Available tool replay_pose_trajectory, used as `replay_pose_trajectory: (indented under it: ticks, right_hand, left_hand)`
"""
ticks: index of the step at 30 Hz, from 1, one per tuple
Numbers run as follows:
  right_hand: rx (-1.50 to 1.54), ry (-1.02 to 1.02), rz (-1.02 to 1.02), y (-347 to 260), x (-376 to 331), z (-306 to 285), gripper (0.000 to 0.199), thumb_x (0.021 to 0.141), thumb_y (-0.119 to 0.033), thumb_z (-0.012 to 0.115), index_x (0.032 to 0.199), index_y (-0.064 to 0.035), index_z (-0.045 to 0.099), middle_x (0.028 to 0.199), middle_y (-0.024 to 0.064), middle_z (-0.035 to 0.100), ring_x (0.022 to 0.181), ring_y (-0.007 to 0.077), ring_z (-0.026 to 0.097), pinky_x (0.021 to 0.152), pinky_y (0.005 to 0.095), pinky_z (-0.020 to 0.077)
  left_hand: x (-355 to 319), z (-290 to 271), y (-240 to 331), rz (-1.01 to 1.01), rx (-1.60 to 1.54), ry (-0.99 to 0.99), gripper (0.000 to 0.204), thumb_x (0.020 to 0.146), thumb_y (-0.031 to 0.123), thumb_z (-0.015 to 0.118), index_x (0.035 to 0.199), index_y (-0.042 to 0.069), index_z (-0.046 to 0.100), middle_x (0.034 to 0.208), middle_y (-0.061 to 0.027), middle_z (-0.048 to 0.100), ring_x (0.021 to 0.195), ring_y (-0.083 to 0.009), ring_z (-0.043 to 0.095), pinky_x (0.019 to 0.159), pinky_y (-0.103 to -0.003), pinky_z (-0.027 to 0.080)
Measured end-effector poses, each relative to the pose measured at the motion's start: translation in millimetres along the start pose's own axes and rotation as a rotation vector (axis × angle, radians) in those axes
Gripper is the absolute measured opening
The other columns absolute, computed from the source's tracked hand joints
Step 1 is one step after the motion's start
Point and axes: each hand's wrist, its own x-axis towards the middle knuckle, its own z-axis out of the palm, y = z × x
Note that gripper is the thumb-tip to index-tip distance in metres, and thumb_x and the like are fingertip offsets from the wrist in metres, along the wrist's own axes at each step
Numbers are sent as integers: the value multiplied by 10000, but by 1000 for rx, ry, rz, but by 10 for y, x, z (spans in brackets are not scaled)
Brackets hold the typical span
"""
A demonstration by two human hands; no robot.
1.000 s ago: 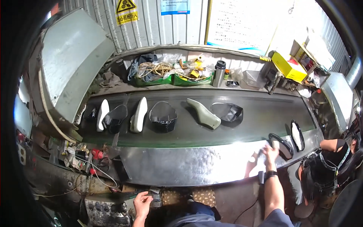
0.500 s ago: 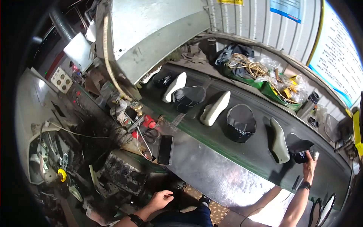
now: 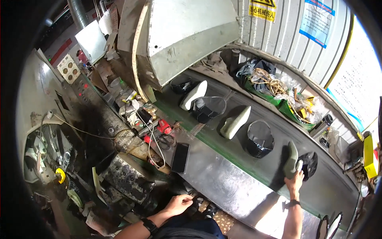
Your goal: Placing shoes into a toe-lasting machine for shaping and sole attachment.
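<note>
My right hand [image 3: 294,182] reaches over the dark conveyor belt [image 3: 334,191] and is closed round the lower end of a pale shoe last [image 3: 291,155]. A small white piece at its fingertips is too unclear to name. Against that last leans a black shoe upper [image 3: 310,164], tilted and touching or very near my fingers. Near my waist, my left hand [image 3: 179,205] hangs with curled fingers and nothing visible in them. Farther left on the belt stand a black upper [image 3: 260,141], a pale last [image 3: 237,122], another black upper [image 3: 210,109] and another last [image 3: 194,95].
A metal ledge [image 3: 223,179] runs along the belt's near side, with a phone [image 3: 180,157] on it. Cables, red tools and grimy machinery crowd the left. A large metal hood [image 3: 191,36] covers the belt's far end. Scraps fill a green tray [image 3: 286,107] behind the belt.
My right hand has moved left from the black upper to the neighbouring last. Both pieces have turned and sit closer together. My left hand stays low. The whole view has shifted slightly.
</note>
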Motion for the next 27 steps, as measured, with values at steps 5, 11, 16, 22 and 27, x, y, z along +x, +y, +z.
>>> replay_pose_trajectory:
  ticks: [5, 11, 16, 22, 27]
  right_hand:
    - [-39, -204, 113, -447, -867, -398, 1047, 541, -247, 843, 1463, -88, 374, 1192, 207, 503, 1148, 423, 489, 981, 497, 471]
    - [179, -179, 108, -1412, -2180, -938, 1148, 561, -287, 895, 1531, -79, 317, 1230, 234, 533, 1140, 422, 534, 988, 487, 447]
    - [305, 94, -38, -1672, -2931, -1213, 861, 722, -280, 855, 1396, 65, 445, 1265, 246, 610, 1118, 320, 616, 917, 416, 506]
    - [1345, 181, 595, -1430, -3311, -1710, 499, 854, 24, 734, 1300, 32, 509, 1211, 121, 589, 986, 197, 627, 744, 318, 587]
    - [1541, 132, 579, -1539, -3107, -2215, 551, 871, 21, 718, 1361, 31, 466, 1284, 138, 566, 1004, 199, 623, 737, 319, 599]
  left_hand:
    - [611, 630, 293, 119, -209, -276, 327, 909, 178, 717, 1187, 13, 678, 1138, -119, 709, 1035, -176, 665, 891, -313, 543]
    - [814, 1656, 946, -276, -657, -648, 1017, 804, 314, 830, 1552, 86, 179, 1312, -148, 592, 1172, -211, 582, 877, -328, 545]
    - [611, 1659, 887, -462, -1052, -672, 1131, 766, -17, 736, 1598, 189, -2, 1371, -168, 498, 1182, -297, 563, 907, -455, 547]
    - [686, 1799, 741, -276, -324, -217, 1244, 678, 181, 817, 1590, 212, -28, 1528, -303, 234, 1405, -398, 309, 1142, -509, 309]
    - [391, 1478, 1305, -102, -354, -292, 962, 806, 331, 792, 1538, 30, 245, 1553, -260, 230, 1444, -331, 268, 1163, -426, 288]
